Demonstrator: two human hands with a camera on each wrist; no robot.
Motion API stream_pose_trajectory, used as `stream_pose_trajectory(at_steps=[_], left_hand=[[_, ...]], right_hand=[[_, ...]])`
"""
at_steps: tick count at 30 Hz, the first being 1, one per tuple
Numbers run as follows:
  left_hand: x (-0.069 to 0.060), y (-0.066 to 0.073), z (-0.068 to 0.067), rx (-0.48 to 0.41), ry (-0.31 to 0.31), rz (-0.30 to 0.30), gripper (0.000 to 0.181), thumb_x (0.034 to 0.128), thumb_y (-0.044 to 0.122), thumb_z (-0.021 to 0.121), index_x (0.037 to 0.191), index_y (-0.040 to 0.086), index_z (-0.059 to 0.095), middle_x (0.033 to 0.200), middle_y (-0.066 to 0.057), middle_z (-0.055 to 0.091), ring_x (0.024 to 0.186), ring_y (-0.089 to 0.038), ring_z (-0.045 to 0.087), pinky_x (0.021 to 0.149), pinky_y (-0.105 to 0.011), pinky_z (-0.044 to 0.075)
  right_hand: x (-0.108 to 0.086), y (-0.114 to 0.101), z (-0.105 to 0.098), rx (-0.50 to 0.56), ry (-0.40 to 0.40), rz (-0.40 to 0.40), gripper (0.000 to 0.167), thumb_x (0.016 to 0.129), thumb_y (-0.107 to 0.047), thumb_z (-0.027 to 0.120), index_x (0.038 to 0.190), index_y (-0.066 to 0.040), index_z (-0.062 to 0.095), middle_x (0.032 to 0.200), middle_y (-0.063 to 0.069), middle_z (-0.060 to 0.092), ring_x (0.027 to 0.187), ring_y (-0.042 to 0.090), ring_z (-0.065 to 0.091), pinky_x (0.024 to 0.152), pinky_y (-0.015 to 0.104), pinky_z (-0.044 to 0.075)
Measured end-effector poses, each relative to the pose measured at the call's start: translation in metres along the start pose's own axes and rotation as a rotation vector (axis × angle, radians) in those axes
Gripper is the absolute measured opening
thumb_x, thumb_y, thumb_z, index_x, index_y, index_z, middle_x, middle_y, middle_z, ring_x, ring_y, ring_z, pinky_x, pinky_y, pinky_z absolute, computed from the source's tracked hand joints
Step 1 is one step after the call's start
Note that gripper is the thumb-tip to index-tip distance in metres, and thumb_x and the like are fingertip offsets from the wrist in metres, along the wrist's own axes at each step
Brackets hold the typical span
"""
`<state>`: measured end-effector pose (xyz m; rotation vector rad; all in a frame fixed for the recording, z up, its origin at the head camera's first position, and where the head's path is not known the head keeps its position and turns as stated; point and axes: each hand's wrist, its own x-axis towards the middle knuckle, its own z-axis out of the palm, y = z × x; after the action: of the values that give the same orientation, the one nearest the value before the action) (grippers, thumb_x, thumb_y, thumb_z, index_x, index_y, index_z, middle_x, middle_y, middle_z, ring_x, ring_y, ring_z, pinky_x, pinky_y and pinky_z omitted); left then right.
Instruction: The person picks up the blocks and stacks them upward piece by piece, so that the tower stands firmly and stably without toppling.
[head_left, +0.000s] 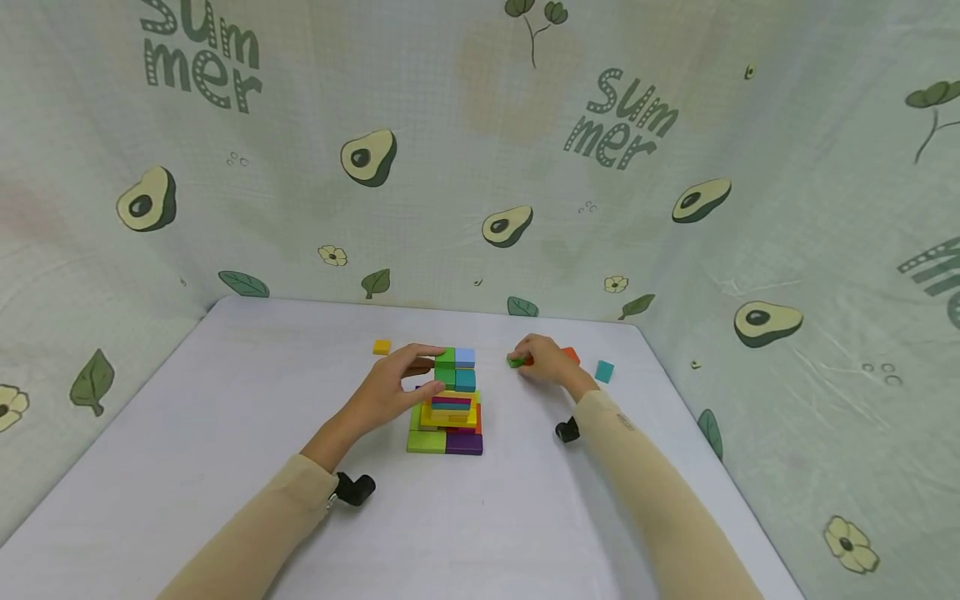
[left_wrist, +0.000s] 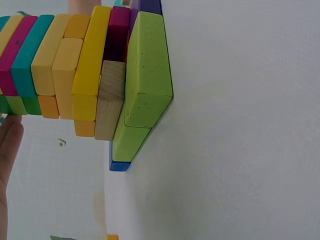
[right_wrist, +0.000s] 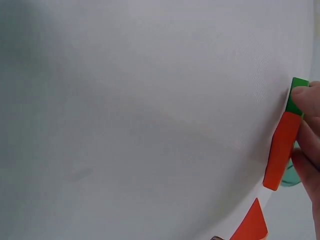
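A tower of coloured wooden blocks stands upright on the table, with yellow-green and purple blocks at its base. My left hand holds its upper part from the left. The thumb lies along the near side and the other fingers reach round towards the far side, by the green blocks. Right of the tower, my right hand pinches a small green block low at the table, the thumb on top. An orange-red block lies end to end against it, partly behind the fingers.
An orange-red triangular block lies close to my right hand. A teal block is farther right, and a yellow-orange block sits behind and left of the tower. A printed cloth hangs behind the white table.
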<state>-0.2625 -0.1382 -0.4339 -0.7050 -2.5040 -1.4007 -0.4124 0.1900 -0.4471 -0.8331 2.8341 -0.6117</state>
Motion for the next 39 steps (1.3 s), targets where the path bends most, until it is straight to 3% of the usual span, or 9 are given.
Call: stream_pose_trajectory(at_steps=[7, 11, 16, 21, 27, 33, 39], left_hand=[[0.0, 0.0, 0.0, 0.003, 0.004, 0.003, 0.055, 0.0972, 0.03, 0.081, 0.147, 0.021, 0.058, 0.146, -0.006, 0.062, 0.132, -0.032, 0.065, 0.107, -0.056, 0.054], [0.0, 0.001, 0.0, 0.003, 0.003, 0.0, 0.055, 0.0972, 0.029, 0.081, 0.147, 0.022, 0.058, 0.146, -0.006, 0.062, 0.132, -0.032, 0.065, 0.107, -0.056, 0.054], [0.001, 0.002, 0.0, 0.01, -0.001, 0.006, 0.056, 0.0974, 0.031, 0.08, 0.147, 0.021, 0.058, 0.146, -0.006, 0.062, 0.132, -0.032, 0.065, 0.107, -0.055, 0.054], [0.001, 0.001, -0.001, 0.019, 0.001, 0.006, 0.056, 0.0972, 0.031, 0.081, 0.147, 0.022, 0.058, 0.146, -0.005, 0.062, 0.132, -0.032, 0.065, 0.107, -0.056, 0.054], [0.002, 0.0, -0.001, 0.024, 0.002, 0.005, 0.056, 0.0967, 0.032, 0.081, 0.147, 0.023, 0.058, 0.146, -0.005, 0.062, 0.131, -0.032, 0.065, 0.106, -0.056, 0.054], [0.002, -0.001, 0.0, 0.022, 0.001, 0.006, 0.056, 0.0968, 0.034, 0.081, 0.147, 0.023, 0.058, 0.145, -0.004, 0.062, 0.131, -0.031, 0.065, 0.107, -0.053, 0.055], [0.002, -0.003, 0.0, 0.019, -0.007, 0.012, 0.055, 0.097, 0.034, 0.08, 0.146, 0.022, 0.058, 0.144, -0.004, 0.063, 0.132, -0.03, 0.065, 0.107, -0.05, 0.055]], right_hand=[[-0.01, -0.003, -0.001, -0.004, -0.022, 0.007, 0.027, 0.097, -0.005, 0.077, 0.123, -0.009, 0.08, 0.122, 0.007, 0.075, 0.109, 0.025, 0.064, 0.104, 0.042, 0.057], [-0.019, -0.006, -0.003, -0.048, -0.027, -0.048, 0.025, 0.097, -0.01, 0.079, 0.122, -0.011, 0.08, 0.12, 0.004, 0.075, 0.107, 0.022, 0.063, 0.102, 0.041, 0.057], [-0.034, -0.018, -0.019, -0.012, 0.036, -0.11, 0.027, 0.098, -0.013, 0.078, 0.124, -0.011, 0.079, 0.12, 0.004, 0.076, 0.112, 0.027, 0.066, 0.105, 0.049, 0.056], [-0.049, -0.045, -0.045, 0.046, 0.144, -0.219, 0.028, 0.096, -0.009, 0.079, 0.124, -0.008, 0.078, 0.117, 0.005, 0.077, 0.109, 0.032, 0.07, 0.104, 0.052, 0.057], [-0.068, -0.085, -0.065, 0.068, 0.233, -0.302, 0.029, 0.096, -0.008, 0.079, 0.125, -0.01, 0.078, 0.116, 0.001, 0.077, 0.108, 0.025, 0.071, 0.103, 0.048, 0.057], [-0.08, -0.122, -0.064, 0.073, 0.267, -0.438, 0.029, 0.094, -0.01, 0.082, 0.123, -0.013, 0.079, 0.114, -0.004, 0.077, 0.106, 0.015, 0.07, 0.097, 0.04, 0.059], [-0.08, -0.149, -0.053, 0.052, 0.23, -0.541, 0.028, 0.093, -0.008, 0.082, 0.121, -0.009, 0.079, 0.114, 0.0, 0.075, 0.106, 0.015, 0.07, 0.091, 0.028, 0.061]])
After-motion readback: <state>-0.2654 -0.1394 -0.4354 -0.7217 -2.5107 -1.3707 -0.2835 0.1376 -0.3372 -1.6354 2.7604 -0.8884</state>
